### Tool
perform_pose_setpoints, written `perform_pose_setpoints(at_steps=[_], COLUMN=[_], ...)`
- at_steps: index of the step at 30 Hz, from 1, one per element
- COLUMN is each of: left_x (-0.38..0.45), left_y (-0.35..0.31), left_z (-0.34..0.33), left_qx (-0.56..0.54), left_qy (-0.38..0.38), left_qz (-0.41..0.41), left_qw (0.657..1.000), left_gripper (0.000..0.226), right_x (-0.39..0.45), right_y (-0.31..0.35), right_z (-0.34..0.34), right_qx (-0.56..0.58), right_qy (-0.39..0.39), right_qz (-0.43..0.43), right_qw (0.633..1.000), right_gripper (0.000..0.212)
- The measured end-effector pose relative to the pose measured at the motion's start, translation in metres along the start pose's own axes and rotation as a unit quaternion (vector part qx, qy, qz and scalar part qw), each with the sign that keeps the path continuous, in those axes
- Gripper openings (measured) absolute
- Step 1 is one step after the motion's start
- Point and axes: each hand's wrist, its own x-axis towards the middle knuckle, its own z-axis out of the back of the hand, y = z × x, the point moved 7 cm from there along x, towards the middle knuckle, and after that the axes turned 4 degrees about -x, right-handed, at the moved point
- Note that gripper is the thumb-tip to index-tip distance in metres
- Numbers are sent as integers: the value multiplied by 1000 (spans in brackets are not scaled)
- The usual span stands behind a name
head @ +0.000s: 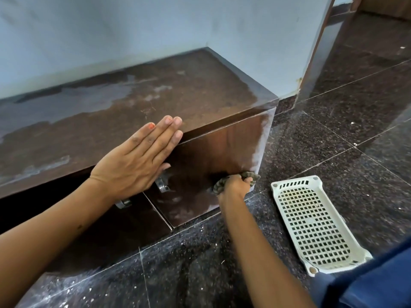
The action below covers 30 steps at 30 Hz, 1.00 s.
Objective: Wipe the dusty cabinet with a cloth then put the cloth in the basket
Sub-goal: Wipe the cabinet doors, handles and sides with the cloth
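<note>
Dark speckled stone floor runs up to a pale blue wall, and against that wall sits a low brown cabinet whose top shows grey dusty patches. On the front edge of that top the left hand lies flat, palm down, fingers straight and pressed together, the fingertips reaching just over the edge above the door. Below and to the right of it, the right hand is curled round a bunched grey patterned cloth, pressing it against the lower right corner of the cabinet's front door, where a pale dusty band runs up the door's right edge. Two metal handles sit on the doors just under the left hand's wrist and thumb. To the right of the right hand, apart from it, a cream plastic basket with a gridded bottom lies on the floor. Blue fabric of the person's clothing covers the basket's near corner.
</note>
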Motion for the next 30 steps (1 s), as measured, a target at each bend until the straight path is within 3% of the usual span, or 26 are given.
perform_pose_setpoints(at_steps=[2, 5, 7, 11, 17, 19, 23, 27, 30], left_x=[0, 0, 1, 0, 2, 2, 1, 1, 1], left_y=[1, 1, 1, 0, 0, 0, 0, -1, 0], left_z=[1, 1, 2, 2, 5, 6, 5, 4, 4], left_qx=[-4, -10, -12, 1, -9, -6, -10, -19, -18], left_qy=[-2, -9, -9, -13, -14, -18, -26, -21, -23], left_qz=[5, 8, 8, 2, 6, 6, 11, 9, 8], left_qw=[1000, 1000, 1000, 1000, 1000, 1000, 1000, 1000, 1000], left_gripper=[61, 61, 61, 62, 62, 63, 64, 64, 64], right_x=[-31, -100, -108, -59, -18, -34, -87, -58, -26], right_y=[22, 44, 34, 17, -19, -4, 21, 3, -21], right_z=[-3, -17, -23, -9, 1, -3, -17, -10, 0], right_qx=[-18, -33, -26, -29, -22, -8, -33, -48, -53], right_qy=[0, 31, 38, -26, 13, 13, 39, 15, 41], right_qz=[32, 183, 226, 185, 23, 34, 175, 147, 63], right_qw=[999, 982, 973, 982, 999, 999, 983, 988, 996], right_gripper=[51, 50, 50, 48, 53, 52, 52, 53, 56])
